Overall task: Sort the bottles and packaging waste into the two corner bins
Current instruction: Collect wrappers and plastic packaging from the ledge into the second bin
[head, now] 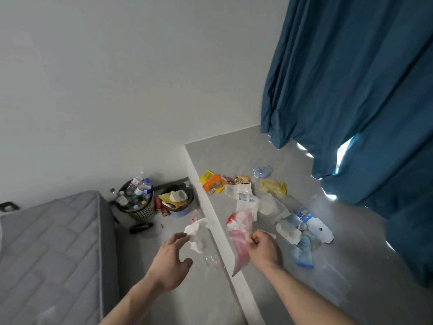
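I'm in a bedroom at home — a grey mattress [51,242] beside me, blue curtain [351,90] over the window ledge [234,146].

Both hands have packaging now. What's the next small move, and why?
Probably swing the left hand toward the blue bin and drop the white wrapper there. That bin already holds wrappers, while the mesh basket beside it holds bottles. The right hand grips the pink bag at the ledge, so it can follow to the same bin.
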A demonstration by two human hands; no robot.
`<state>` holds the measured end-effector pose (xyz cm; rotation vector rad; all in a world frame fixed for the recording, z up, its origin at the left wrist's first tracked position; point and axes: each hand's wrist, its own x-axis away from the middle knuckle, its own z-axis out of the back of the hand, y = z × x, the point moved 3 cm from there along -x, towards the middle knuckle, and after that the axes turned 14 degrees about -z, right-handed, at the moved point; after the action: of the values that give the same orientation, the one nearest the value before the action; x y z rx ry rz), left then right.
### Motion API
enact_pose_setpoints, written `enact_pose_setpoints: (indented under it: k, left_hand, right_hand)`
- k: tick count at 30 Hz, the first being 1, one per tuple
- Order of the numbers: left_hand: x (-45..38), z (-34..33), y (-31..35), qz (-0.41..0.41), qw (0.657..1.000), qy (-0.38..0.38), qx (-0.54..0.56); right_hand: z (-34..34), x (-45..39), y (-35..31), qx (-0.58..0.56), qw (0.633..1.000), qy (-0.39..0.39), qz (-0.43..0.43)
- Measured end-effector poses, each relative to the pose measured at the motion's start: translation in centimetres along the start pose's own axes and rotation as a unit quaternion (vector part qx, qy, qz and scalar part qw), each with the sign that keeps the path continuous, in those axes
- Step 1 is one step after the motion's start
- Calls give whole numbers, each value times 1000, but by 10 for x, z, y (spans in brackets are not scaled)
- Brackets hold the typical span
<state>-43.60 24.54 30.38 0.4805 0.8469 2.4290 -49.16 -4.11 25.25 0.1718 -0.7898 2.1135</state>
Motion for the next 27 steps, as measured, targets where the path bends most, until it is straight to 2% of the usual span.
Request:
enact_pose_setpoints:
  k: [5, 11, 18, 27]
  left_hand:
    - [14, 57, -57, 8, 1000, 0, -11]
    - [2, 101, -105, 14, 1000, 5, -6]
    - [-50, 131, -146, 37, 999, -5, 5]
    - [-138, 173, -189, 78, 997, -27, -2]
  right_hand:
    - [-45, 22, -74, -34, 999, -4, 9]
    - [-71, 29, -122, -34, 999, -3, 18]
    - [-98, -21, -179, -14, 1000, -7, 14]
    - [-141, -109, -262, -21, 998, -62, 8]
